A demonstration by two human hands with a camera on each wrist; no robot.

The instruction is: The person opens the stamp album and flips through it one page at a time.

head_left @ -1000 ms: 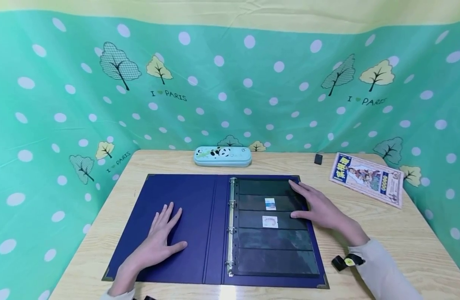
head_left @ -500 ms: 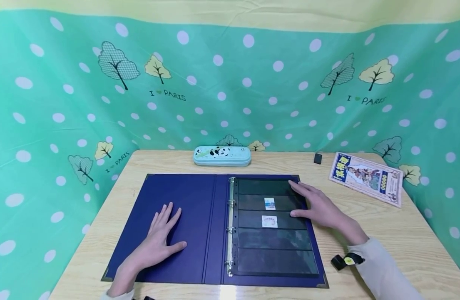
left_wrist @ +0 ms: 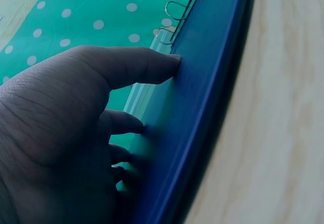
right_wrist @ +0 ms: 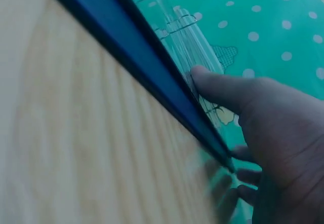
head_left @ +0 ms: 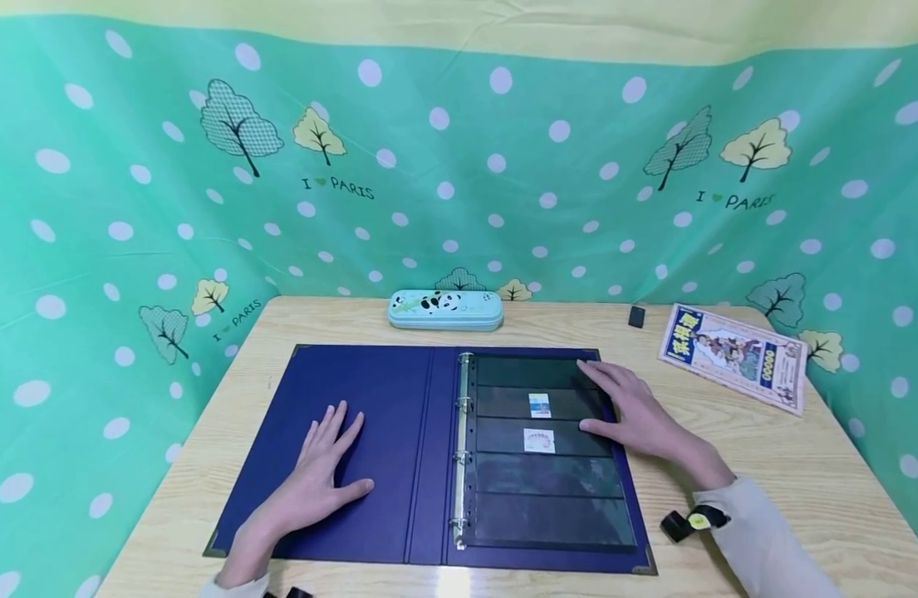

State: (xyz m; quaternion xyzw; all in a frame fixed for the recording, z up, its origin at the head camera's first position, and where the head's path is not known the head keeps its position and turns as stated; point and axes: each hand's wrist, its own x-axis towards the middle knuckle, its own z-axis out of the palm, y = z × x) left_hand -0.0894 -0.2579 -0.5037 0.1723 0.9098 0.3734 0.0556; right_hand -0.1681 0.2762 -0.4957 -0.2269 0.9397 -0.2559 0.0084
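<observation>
A dark blue ring binder point(head_left: 354, 374) lies spread wide on the wooden table, its metal rings point(head_left: 462, 457) down the middle. On its right side is a black pocket page point(head_left: 548, 519) with clear strips. Two stamps sit in the page: a blue and white stamp point(head_left: 539, 405) above a pale stamp point(head_left: 538, 441). My left hand point(head_left: 316, 477) rests on the bare left cover, fingers spread; its thumb point(left_wrist: 147, 66) touches the cover in the left wrist view. My right hand point(head_left: 641, 411) lies at the page's right edge, fingertips and thumb point(right_wrist: 217, 87) on the page, gripping nothing.
A light blue panda pencil case point(head_left: 445, 311) stands behind the binder. At the back right lie a small black object point(head_left: 635, 316) and a printed booklet point(head_left: 733, 357). A green dotted curtain point(head_left: 459, 166) hangs behind and beside the table.
</observation>
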